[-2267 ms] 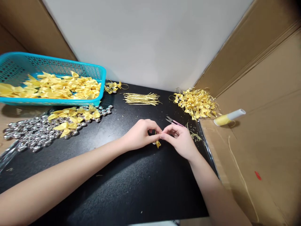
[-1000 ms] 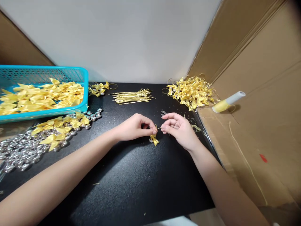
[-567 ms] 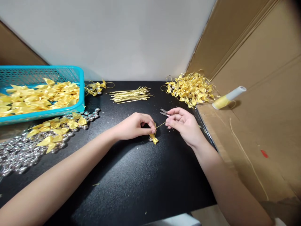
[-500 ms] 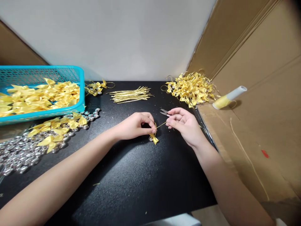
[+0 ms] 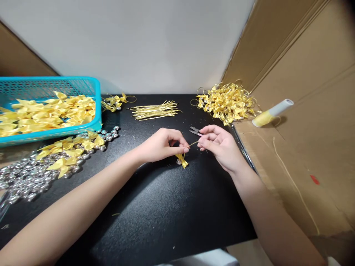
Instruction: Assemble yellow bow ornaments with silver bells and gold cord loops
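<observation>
My left hand (image 5: 170, 146) pinches a thin gold cord (image 5: 193, 144) between thumb and forefinger. Just beneath those fingers hangs a small yellow ribbon bow (image 5: 183, 161) with a silver bead (image 5: 179, 161) beside it. The cord runs slightly upward to my right hand (image 5: 217, 146), whose thumb and fingertips are closed on its other end. Small scissors (image 5: 196, 131) point left from behind the right fingers, blades a little apart. Their handles are mostly hidden, and I cannot tell whether the hand grips them or they lie on the table.
At left stands a blue basket (image 5: 98, 105) of yellow bows, with silver beads (image 5: 30, 181) in front. Cut gold cords (image 5: 155, 110) lie at the back, and finished-looking bow loops (image 5: 227, 103) are heaped at right. A tube (image 5: 273, 112) stands on cardboard (image 5: 299, 155).
My left thumb and forefinger have shifted slightly right along the cord, shortening the stretch between the hands. The right hand keeps nearly the same pose; the whole view has drifted a little.
</observation>
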`<state>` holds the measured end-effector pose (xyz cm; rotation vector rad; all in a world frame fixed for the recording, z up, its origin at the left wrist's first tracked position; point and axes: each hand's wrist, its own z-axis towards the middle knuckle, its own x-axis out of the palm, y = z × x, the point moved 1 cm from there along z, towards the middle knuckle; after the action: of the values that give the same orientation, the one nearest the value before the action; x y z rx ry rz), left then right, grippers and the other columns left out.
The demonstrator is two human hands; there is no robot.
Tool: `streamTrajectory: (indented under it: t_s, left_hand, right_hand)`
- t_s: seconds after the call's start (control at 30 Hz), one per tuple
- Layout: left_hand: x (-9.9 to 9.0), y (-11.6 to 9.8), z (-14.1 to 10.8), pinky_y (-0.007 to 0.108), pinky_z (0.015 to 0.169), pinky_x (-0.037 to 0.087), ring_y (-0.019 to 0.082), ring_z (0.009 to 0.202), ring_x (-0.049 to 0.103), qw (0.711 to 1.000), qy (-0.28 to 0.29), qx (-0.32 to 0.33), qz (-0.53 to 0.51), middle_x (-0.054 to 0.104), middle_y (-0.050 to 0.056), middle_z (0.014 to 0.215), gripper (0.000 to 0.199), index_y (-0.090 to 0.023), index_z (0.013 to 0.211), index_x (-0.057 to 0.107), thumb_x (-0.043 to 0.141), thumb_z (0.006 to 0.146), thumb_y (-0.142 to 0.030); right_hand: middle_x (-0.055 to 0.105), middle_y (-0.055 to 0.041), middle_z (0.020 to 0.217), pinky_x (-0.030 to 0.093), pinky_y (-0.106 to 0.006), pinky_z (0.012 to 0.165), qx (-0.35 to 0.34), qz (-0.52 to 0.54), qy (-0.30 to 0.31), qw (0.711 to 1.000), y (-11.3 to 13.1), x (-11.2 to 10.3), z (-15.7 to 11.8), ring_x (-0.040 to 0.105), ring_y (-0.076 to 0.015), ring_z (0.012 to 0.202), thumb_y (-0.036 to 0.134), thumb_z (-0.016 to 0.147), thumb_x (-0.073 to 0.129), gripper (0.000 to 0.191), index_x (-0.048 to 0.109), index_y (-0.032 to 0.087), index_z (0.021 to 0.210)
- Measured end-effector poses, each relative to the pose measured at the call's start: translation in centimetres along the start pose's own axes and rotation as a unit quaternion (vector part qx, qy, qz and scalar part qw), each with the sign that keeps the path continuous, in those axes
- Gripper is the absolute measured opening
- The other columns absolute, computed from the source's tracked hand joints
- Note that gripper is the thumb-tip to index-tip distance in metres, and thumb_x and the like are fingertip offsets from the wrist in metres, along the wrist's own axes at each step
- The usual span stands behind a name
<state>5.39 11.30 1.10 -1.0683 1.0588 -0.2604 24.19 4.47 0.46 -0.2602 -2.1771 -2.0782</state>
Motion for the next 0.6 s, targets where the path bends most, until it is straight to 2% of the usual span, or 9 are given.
streamTrajectory:
  t_s: [0.23, 0.6]
  left_hand:
    - [-0.1, 0.1, 0.0, 0.022, 0.059, 0.044, 0.014, 0.066, 0.062, 0.995, 0.054, -0.051, -0.061, 0.073, 0.005, 0.076, 0.024, -0.012, 0.086, 0.074, 0.065, 0.084, -0.034]
    - [0.5, 1.2, 0.0, 0.021, 0.061, 0.047, 0.013, 0.066, 0.064, 0.996, 0.05, -0.051, -0.056, 0.074, 0.004, 0.075, 0.018, -0.013, 0.083, 0.071, 0.066, 0.083, -0.031]
  right_hand:
    - [0.064, 0.0051, 0.065, 0.054, -0.025, 0.06, 0.006, 0.012, -0.003, 1.0, 0.3, -0.1, 0.0, 0.065, -0.0109, 0.061, 0.037, 0.059, 0.087, 0.039, 0.062, 0.021, 0.084]
    - [0.062, 0.0053, 0.064, 0.054, -0.025, 0.061, -0.001, 0.015, -0.01, 1.0, 0.4, -0.5, 0.0, 0.064, -0.0111, 0.062, 0.037, 0.059, 0.087, 0.039, 0.061, 0.021, 0.083]
